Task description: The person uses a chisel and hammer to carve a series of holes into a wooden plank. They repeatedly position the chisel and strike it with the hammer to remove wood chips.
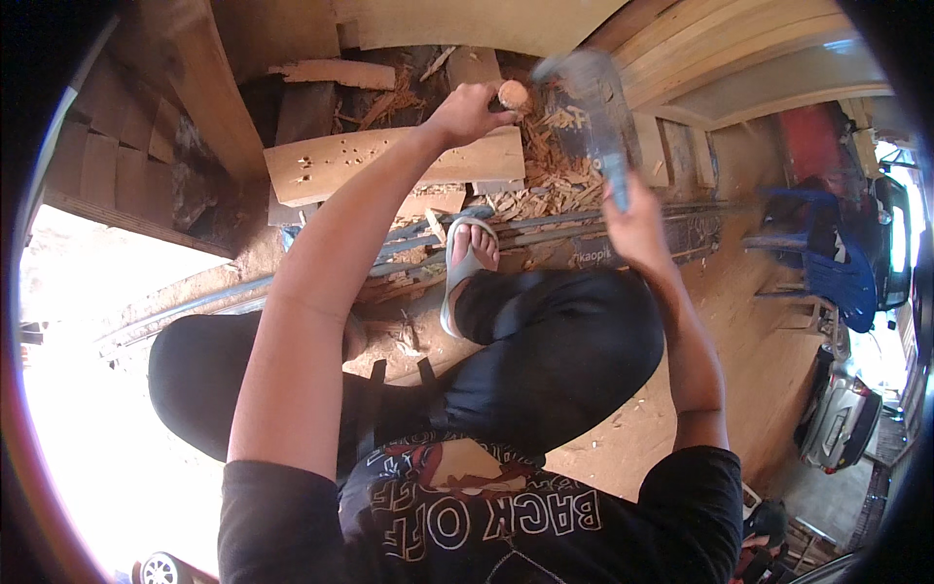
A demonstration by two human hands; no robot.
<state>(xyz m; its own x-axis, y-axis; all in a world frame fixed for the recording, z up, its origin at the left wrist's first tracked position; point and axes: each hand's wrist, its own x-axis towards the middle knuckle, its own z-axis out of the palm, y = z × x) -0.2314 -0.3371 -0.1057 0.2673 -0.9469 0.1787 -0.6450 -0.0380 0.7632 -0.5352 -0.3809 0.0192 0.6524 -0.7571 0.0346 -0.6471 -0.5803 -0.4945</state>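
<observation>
My left hand (467, 115) is closed round a short, round wooden handle (514, 95); its pale end faces up, and whatever lies below the fist is hidden. Under that hand and forearm lies a flat pale board (331, 164) with several small dark holes in it. To the right, my right hand (634, 219) grips the blue-grey handle of a hammer-like tool (613, 170). The upper part of that tool is smeared by motion, so its head's shape is unclear. It stands raised just right of the wooden handle, apart from it.
Wood chips (550, 195) and splinters lie around the board. Large curved-looking planks (730, 49) and timber (209, 88) stand beyond and at both sides. My sandalled foot (472, 253) is close to the board. A blue plastic chair (842, 263) and a parked car (839, 417) are at the right.
</observation>
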